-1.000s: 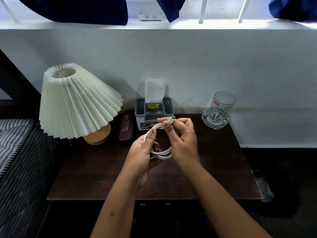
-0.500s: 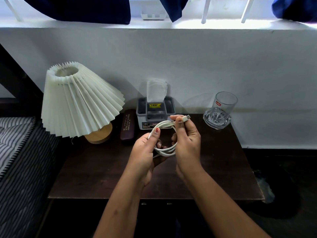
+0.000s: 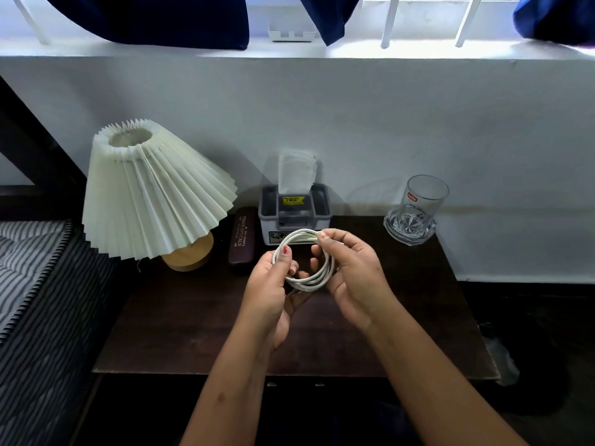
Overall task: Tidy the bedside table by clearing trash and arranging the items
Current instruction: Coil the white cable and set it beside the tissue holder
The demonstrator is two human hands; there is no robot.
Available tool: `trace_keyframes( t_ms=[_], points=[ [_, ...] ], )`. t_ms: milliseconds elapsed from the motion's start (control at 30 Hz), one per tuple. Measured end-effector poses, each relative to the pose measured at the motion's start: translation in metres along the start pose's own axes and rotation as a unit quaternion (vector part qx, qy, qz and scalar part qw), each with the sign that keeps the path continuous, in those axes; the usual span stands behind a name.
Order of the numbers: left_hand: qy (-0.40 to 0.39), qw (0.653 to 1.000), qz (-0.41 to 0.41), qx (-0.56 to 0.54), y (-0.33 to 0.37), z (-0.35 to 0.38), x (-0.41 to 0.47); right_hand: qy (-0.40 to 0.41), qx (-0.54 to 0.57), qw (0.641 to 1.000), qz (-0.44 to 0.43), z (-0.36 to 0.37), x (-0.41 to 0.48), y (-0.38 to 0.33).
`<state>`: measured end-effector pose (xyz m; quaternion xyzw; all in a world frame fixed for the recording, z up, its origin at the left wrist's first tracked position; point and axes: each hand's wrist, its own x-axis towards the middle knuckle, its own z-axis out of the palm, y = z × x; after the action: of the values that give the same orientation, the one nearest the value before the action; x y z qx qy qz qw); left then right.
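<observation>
A white cable (image 3: 310, 281) is wound into a round coil above the middle of the dark wooden bedside table (image 3: 180, 320). My left hand (image 3: 273, 291) pinches the coil's left side, thumb on top. On the coil's right side my right hand (image 3: 354, 278) holds it, with the fingertips pressing the cable's end against the top of the loop. At the table's back stand a grey tissue box (image 3: 294, 214) with a tissue sticking up, a maroon glasses case (image 3: 241, 239) and an empty glass (image 3: 423, 201) on a clear coaster (image 3: 391, 231).
A pleated cream lamp (image 3: 151, 191) on a wooden base occupies the back left corner. A striped mattress (image 3: 35, 284) lies against the table's left side. The white wall runs right behind the table. Dark floor drops off to the right.
The cable's free end, held up by my right hand before, is now folded down onto the coil. The loop has become rounder and tighter. Both hands stayed above the table's middle.
</observation>
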<state>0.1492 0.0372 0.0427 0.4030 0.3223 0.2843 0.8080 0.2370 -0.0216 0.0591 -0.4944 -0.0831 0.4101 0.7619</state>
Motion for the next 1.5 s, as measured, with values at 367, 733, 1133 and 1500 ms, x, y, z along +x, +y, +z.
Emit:
trace_keyframes(
  t_ms=[367, 733, 1133, 1500],
  points=[
    [0.022, 0.999, 0.013, -0.028, -0.001, 0.0, 0.002, -0.066, 0.03, 0.996, 0.045, -0.01, 0.004, -0.007],
    [0.03, 0.999, 0.015, 0.016, -0.002, -0.001, 0.003, -0.057, 0.014, 0.992, 0.11, -0.016, 0.007, -0.005],
    [0.06, 0.995, -0.042, 0.06, -0.004, -0.007, 0.006, -0.045, -0.056, 0.993, 0.098, -0.027, 0.013, -0.003],
    [0.088, 0.994, -0.012, 0.059, -0.01, -0.001, 0.007, 0.0, -0.062, 0.996, 0.071, -0.029, 0.016, 0.002]
  ],
)
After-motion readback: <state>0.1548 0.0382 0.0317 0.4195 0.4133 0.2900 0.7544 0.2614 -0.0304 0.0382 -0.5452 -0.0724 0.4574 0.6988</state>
